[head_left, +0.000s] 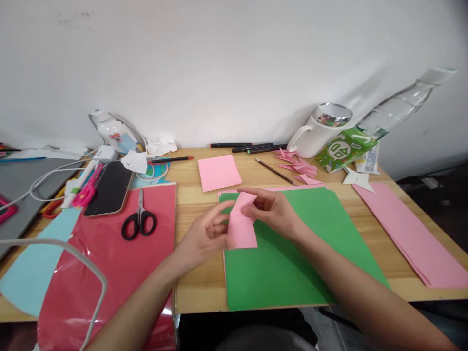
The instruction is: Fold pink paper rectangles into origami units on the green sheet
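Observation:
A small sheet of pink paper (243, 234), bent with its upper part folded over, is held up above a stack of green paper (292, 273). My right hand (276, 212) pinches its upper right part between thumb and fingers. At the paper's left edge is my left hand (206, 234), its fingers curled and its thumb, blurred, against the lower left corner. Just beyond my hands lies a pile of square pink sheets (219, 173).
Black-handled scissors (139, 222) rest on a red plastic-covered folder (109, 273), near a phone (109, 190). Folded pink pieces (300, 168), a mug (321, 129), a green carton (341, 151) and a tilted bottle (398, 109) stand back right. Pink strips (413, 234) lie right.

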`<state>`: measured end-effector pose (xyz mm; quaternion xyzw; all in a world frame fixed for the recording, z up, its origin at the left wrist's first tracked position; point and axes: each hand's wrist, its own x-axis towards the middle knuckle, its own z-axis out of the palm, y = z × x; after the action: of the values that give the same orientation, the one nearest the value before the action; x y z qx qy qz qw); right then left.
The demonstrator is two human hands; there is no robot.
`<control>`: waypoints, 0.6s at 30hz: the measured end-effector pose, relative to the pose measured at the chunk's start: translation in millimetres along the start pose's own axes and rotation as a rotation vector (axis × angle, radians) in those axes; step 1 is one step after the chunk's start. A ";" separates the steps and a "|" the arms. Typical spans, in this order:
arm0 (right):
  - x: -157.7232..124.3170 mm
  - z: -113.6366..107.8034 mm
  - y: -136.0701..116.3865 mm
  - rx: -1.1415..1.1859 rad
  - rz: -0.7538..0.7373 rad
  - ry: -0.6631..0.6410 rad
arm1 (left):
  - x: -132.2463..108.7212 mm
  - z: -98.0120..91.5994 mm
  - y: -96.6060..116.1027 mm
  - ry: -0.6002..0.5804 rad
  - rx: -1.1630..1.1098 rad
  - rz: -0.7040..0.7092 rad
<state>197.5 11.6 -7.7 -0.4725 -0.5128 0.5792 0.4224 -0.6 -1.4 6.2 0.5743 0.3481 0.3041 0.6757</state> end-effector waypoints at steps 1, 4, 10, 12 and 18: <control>-1.5 2.4 0.6 -0.038 -0.043 0.029 | 1.4 0.2 -0.6 0.047 -0.016 -0.023; -6.9 10.9 2.2 -0.093 -0.142 0.073 | 4.6 0.6 -1.7 0.119 0.088 -0.089; -11.2 18.1 3.2 -0.113 -0.101 0.071 | 6.4 2.8 2.2 0.145 -0.105 -0.058; -11.5 18.2 1.9 -0.087 -0.073 0.068 | 7.3 2.8 1.6 0.170 -0.151 -0.066; -12.3 18.2 -0.5 0.063 -0.052 0.113 | 7.9 0.7 -4.3 0.147 -0.196 -0.096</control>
<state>182.0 -3.8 -5.2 -0.4775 -0.4815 0.5562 0.4803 4.5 3.9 1.0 0.4644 0.3924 0.3452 0.7150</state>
